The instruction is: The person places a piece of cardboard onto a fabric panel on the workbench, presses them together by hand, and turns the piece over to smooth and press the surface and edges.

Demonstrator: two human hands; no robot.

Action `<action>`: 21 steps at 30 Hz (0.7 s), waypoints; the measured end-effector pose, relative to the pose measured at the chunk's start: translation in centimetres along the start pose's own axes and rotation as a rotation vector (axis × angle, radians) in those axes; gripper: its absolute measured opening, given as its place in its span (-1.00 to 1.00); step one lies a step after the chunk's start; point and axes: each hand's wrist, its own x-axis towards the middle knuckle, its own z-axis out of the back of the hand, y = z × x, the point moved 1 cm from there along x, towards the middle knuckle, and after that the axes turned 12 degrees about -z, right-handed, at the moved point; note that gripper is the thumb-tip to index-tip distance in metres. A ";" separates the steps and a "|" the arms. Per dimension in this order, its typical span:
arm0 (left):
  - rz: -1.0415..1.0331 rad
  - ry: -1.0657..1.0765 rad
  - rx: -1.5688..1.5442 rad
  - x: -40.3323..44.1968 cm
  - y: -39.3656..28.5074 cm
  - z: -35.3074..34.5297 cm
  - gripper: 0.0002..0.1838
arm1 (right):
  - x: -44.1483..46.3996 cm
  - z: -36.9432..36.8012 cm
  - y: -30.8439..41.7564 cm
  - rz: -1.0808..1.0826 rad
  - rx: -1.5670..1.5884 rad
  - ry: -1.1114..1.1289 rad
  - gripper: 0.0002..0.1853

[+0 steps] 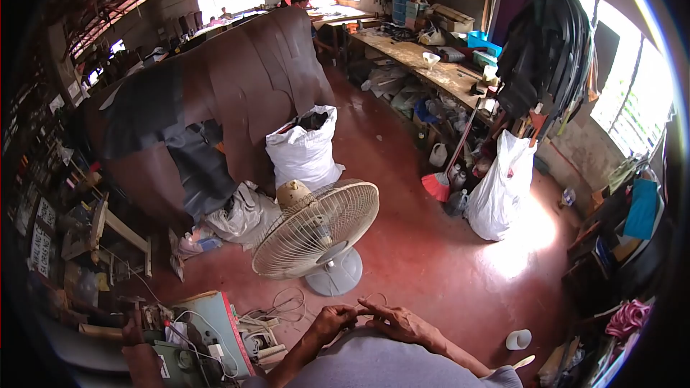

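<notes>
Red floor (410, 259), white sacks (305, 156) — beige fan (325, 226), grey base (338, 276), brown sheets (233, 79) — grey shirt (395, 366)

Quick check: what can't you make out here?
In the head view:
Anything between the bare left hand and bare right hand: too small to tell.
Whatever is beneath the draped brown leather-like sheets: covered by them.
Lower contents of the open-topped white sack: hidden by its sides.
Grey cloth shirt: cut off by the bottom edge.

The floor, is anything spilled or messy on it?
Yes: loose cord lies in untidy loops on the red floor near the fan, not neatly coiled. I see no clear spill; the bright patch looks like sunlight.
</notes>
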 end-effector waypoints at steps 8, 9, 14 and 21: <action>-0.133 -0.014 -0.160 0.8 -1.4 -1.2 -0.72 | 0.5 -0.2 -0.2 -0.018 0.017 0.023 -0.32; -0.114 -0.019 -0.273 1.1 -1.2 -1.2 -0.72 | 0.3 -0.1 0.1 0.004 0.047 0.011 -0.31; -0.354 0.157 0.626 0.0 -6.2 -4.1 -0.70 | 0.1 0.3 -0.1 0.002 0.126 0.040 -0.29; -0.140 0.134 -0.225 2.3 -1.8 -3.2 -0.90 | -1.5 0.4 -0.9 0.042 0.258 -0.051 -0.31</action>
